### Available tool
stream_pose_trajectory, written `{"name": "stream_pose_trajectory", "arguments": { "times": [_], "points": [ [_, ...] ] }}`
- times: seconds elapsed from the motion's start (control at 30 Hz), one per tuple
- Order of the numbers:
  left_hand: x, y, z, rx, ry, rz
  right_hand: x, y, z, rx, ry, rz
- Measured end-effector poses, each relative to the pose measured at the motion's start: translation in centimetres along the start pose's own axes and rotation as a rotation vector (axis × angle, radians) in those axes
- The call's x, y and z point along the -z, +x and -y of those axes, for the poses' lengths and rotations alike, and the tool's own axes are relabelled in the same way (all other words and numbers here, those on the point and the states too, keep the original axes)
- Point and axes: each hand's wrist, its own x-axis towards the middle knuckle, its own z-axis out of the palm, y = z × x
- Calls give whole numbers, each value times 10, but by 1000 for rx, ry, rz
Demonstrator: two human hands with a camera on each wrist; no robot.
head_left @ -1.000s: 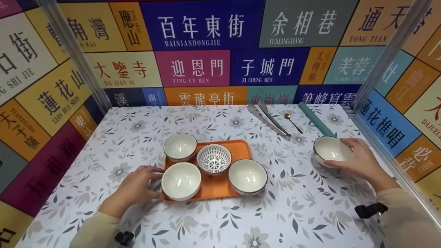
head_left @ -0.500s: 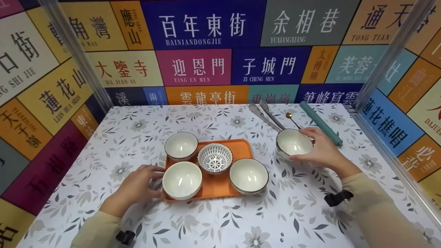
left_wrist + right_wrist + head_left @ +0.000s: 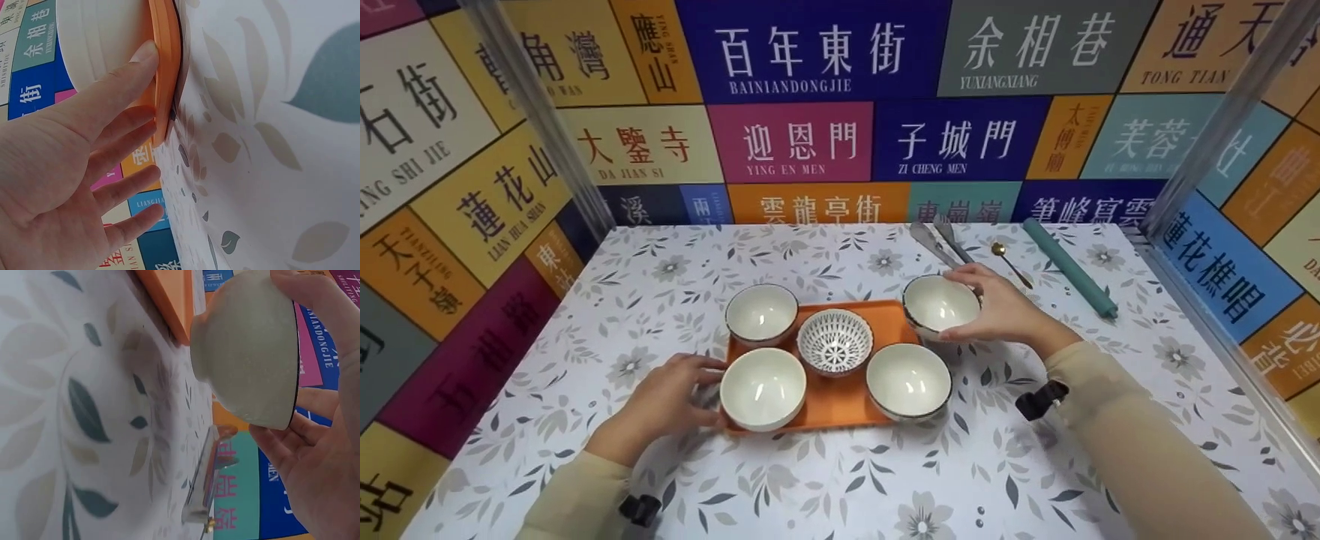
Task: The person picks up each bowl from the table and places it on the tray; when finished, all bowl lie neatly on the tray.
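Observation:
My right hand (image 3: 997, 307) pinches a cream bowl (image 3: 941, 304) with a dark rim, over the back right corner of the orange tray (image 3: 840, 409). In the right wrist view this held bowl (image 3: 247, 354) hangs above the cloth, tilted little if at all. My left hand (image 3: 671, 394) rests against the tray's left edge, its thumb and fingertips touching the rim with fingers fairly straight, as the left wrist view shows. On the tray stand a plain cream bowl (image 3: 763, 390), a dark-rimmed bowl (image 3: 762, 313), a patterned bowl (image 3: 835, 343) and another dark-rimmed bowl (image 3: 909, 381).
Metal tongs (image 3: 934, 244) lie behind the held bowl, partly hidden by it and the right hand. A small gold spoon (image 3: 1011, 264) and a green rolled cylinder (image 3: 1069, 266) lie at the back right. Clear panels and signed walls bound the floral-clothed table (image 3: 810, 487).
My right hand has carried the bowl leftward from the table's right side to the tray's back right corner. The left hand has stayed at the tray's left edge.

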Motion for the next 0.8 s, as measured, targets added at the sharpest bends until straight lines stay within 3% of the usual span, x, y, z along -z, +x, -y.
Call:
{"name": "stream_pose_trajectory", "arguments": {
  "times": [0.3,0.57,0.8],
  "points": [
    [-2,0,2,18,2,2,-17,36,14,69,24,65],
    [-2,0,-2,-59,30,-37,-24,46,15,76,-1,114],
    [0,1,0,-21,22,-11,-35,52,11,104,20,131]
  ]
}}
